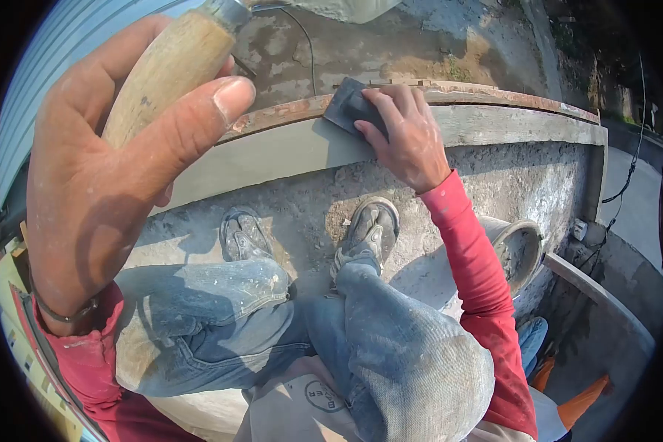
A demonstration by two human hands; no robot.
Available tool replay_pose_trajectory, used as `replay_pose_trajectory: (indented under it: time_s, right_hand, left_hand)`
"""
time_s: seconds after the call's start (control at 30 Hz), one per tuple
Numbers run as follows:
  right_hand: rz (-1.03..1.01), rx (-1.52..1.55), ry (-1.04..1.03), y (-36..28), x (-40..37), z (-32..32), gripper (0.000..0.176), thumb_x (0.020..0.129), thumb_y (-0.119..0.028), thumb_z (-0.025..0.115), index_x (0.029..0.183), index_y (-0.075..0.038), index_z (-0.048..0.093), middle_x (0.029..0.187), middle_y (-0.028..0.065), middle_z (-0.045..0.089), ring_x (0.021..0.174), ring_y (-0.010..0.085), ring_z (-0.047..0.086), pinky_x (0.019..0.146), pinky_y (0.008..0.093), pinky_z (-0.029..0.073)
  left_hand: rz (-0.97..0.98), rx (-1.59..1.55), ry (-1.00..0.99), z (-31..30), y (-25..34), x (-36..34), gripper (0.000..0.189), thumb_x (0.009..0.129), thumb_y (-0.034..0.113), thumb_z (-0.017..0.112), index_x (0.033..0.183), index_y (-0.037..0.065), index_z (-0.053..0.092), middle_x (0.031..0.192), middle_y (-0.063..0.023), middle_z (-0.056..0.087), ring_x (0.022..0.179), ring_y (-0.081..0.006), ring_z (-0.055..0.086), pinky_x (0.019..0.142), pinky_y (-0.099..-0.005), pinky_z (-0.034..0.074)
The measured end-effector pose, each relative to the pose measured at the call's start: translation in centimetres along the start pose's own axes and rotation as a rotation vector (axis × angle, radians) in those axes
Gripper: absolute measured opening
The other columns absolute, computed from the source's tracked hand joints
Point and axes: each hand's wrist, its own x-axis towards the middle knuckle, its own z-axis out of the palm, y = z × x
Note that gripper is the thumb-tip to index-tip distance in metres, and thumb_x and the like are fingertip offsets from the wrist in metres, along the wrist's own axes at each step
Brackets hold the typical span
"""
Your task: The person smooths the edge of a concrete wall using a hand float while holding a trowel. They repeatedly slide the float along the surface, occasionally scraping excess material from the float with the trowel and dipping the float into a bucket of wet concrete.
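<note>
Close to the camera, my left hand (88,177) is closed around the wooden handle (173,70) of a trowel. The trowel's metal ferrule and part of its plaster-smeared blade (346,7) show at the top edge; the rest is cut off. My right hand (409,136) grips a dark, flat rectangular float (348,107), which rests on the top of the low wall. Smooth grey plaster (272,158) coats the wall's ledge to the left of the float. The float's underside is hidden.
Below me, my shoes stand on a rough, dusty floor (306,214). A mortar-stained bucket (519,254) sits right of my right arm, beside a board (597,291). Another person's orange sleeve (582,401) shows at lower right. A cable (626,177) hangs at the right.
</note>
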Motion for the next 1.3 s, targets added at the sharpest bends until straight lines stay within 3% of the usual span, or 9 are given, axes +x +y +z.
replay_pose_trajectory:
  time_s: [0.1, 0.17, 0.37, 0.47, 0.73, 0.8, 1.0, 1.23, 1.3]
  right_hand:
    - [0.259, -0.19, 0.106, 12.2, -4.7, -6.2, 0.039, 0.098, -0.021, 0.076, 0.13, -0.001, 0.067, 0.118, 0.0186, 0.065, 0.109, 0.038, 0.063, 0.094, 0.0471, 0.053]
    - [0.367, -0.22, 0.16, 13.9, -5.9, -7.8, 0.039, 0.098, -0.021, 0.077, 0.129, 0.0, 0.068, 0.118, 0.0194, 0.065, 0.108, 0.0377, 0.063, 0.093, 0.0468, 0.053]
    - [0.029, 0.197, 0.089, -6.5, 0.6, 2.7, 0.045, 0.087, -0.024, 0.083, 0.122, -0.003, 0.066, 0.116, 0.0149, 0.062, 0.111, 0.0342, 0.06, 0.093, 0.0458, 0.053]
    - [-0.041, 0.147, 0.018, -10.0, 2.4, 6.2, 0.05, 0.086, -0.026, 0.084, 0.125, 0.0, 0.065, 0.12, 0.0128, 0.063, 0.112, 0.0341, 0.061, 0.095, 0.0454, 0.053]
    - [0.455, -0.3, 0.229, 15.1, -7.4, -7.0, 0.038, 0.099, -0.026, 0.076, 0.127, -0.001, 0.069, 0.117, 0.0185, 0.066, 0.108, 0.038, 0.065, 0.092, 0.0478, 0.055]
    - [0.433, -0.3, 0.316, 14.2, -7.0, -7.6, 0.038, 0.097, -0.025, 0.078, 0.125, -0.001, 0.07, 0.116, 0.0185, 0.066, 0.107, 0.0383, 0.064, 0.092, 0.0476, 0.055]
    - [0.075, 0.114, 0.1, -5.3, -1.6, 2.2, 0.046, 0.088, -0.024, 0.083, 0.125, -0.004, 0.066, 0.118, 0.0145, 0.064, 0.111, 0.0353, 0.061, 0.094, 0.0467, 0.054]
    - [0.381, -0.319, 0.274, 12.1, -8.5, -7.0, 0.042, 0.094, -0.024, 0.079, 0.128, -0.002, 0.068, 0.121, 0.0183, 0.065, 0.11, 0.0393, 0.062, 0.092, 0.0471, 0.055]
    - [0.406, -0.374, 0.309, 12.6, -8.7, -7.4, 0.042, 0.094, -0.023, 0.079, 0.128, -0.002, 0.068, 0.121, 0.0186, 0.065, 0.11, 0.0396, 0.062, 0.09, 0.0468, 0.056]
  left_hand:
    - [-0.023, 0.033, 0.068, 0.0, -0.7, -0.1, 0.05, 0.096, 0.042, 0.08, 0.126, 0.004, 0.07, 0.081, 0.0034, 0.063, 0.054, -0.0009, 0.045, 0.048, -0.0194, 0.033]
    - [-0.018, 0.063, 0.098, -0.3, -0.8, 0.2, 0.05, 0.096, 0.043, 0.08, 0.126, 0.004, 0.07, 0.08, 0.0039, 0.062, 0.054, -0.0009, 0.044, 0.048, -0.0193, 0.033]
    - [0.08, 0.002, -0.064, 0.2, 0.8, 1.1, 0.05, 0.098, 0.043, 0.077, 0.129, 0.004, 0.068, 0.068, 0.0078, 0.052, 0.05, -0.0005, 0.041, 0.048, -0.0192, 0.032]
    - [0.053, 0.059, -0.073, 0.6, 0.9, 1.3, 0.049, 0.1, 0.043, 0.075, 0.129, 0.004, 0.067, 0.066, 0.0079, 0.05, 0.049, -0.0005, 0.04, 0.047, -0.0193, 0.031]
    - [0.026, 0.085, -0.017, 0.4, 0.0, 0.4, 0.048, 0.1, 0.044, 0.075, 0.128, 0.005, 0.067, 0.065, 0.0081, 0.048, 0.049, -0.0008, 0.04, 0.047, -0.0196, 0.032]
    - [0.026, 0.094, -0.007, 0.4, -0.1, 0.5, 0.048, 0.1, 0.044, 0.075, 0.128, 0.005, 0.067, 0.065, 0.0081, 0.048, 0.049, -0.0007, 0.04, 0.047, -0.0195, 0.032]
    - [0.068, 0.065, -0.053, 1.0, 1.3, 1.5, 0.049, 0.1, 0.046, 0.074, 0.127, 0.006, 0.068, 0.066, 0.0083, 0.048, 0.049, -0.0004, 0.04, 0.047, -0.0188, 0.032]
    - [0.034, 0.081, -0.057, 0.5, 0.7, 0.7, 0.046, 0.101, 0.044, 0.074, 0.125, 0.006, 0.068, 0.066, 0.0081, 0.049, 0.048, -0.0004, 0.038, 0.047, -0.0186, 0.031]
    - [0.038, 0.076, -0.063, 0.2, 0.7, 0.8, 0.045, 0.101, 0.043, 0.074, 0.126, 0.006, 0.068, 0.067, 0.0081, 0.049, 0.049, -0.0003, 0.038, 0.047, -0.0188, 0.03]
